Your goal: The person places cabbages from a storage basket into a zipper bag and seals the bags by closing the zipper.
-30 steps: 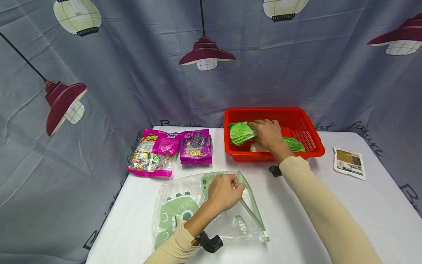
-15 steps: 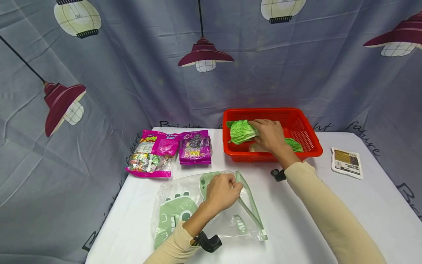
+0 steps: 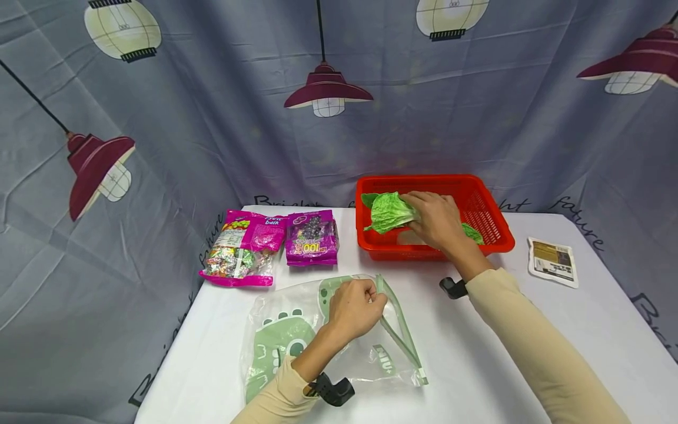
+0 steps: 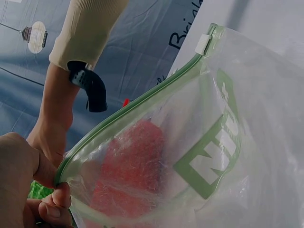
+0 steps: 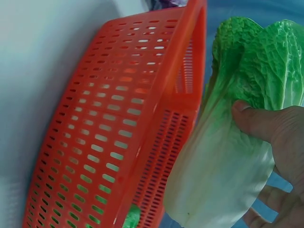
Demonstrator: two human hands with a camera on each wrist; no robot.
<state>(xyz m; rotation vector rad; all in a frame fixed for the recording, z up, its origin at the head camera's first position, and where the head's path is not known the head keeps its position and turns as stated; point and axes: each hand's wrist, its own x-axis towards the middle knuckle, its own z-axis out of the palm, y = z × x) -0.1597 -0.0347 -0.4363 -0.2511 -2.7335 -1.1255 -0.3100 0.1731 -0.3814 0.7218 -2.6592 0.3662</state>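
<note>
My left hand (image 3: 354, 311) pinches the green zip edge of a clear slider bag (image 3: 365, 359) with a green cartoon print, which lies on the table. The left wrist view shows thumb and fingers on that zip edge (image 4: 124, 108), with the mouth of the bag spread apart. Over the red basket (image 3: 408, 254), my right hand (image 3: 435, 219) grips a Chinese cabbage (image 3: 391, 212). Seen from the right wrist, the thumb lies across the pale-stemmed cabbage (image 5: 223, 161), beside the basket's slotted wall (image 5: 102, 123). More green leaf (image 3: 472, 234) shows inside the basket, partly hidden by the right forearm.
Two purple-pink candy bags (image 3: 246, 247) (image 3: 311, 238) lie at the back left of the white table. A small flat pouch (image 3: 552, 262) lies right of the basket. A grey printed curtain (image 3: 328, 147) hangs behind the table.
My right hand has raised and turned the cabbage slightly within the basket area, while the forearm shifted a little to the right. The left hand keeps its pinch on the bag.
</note>
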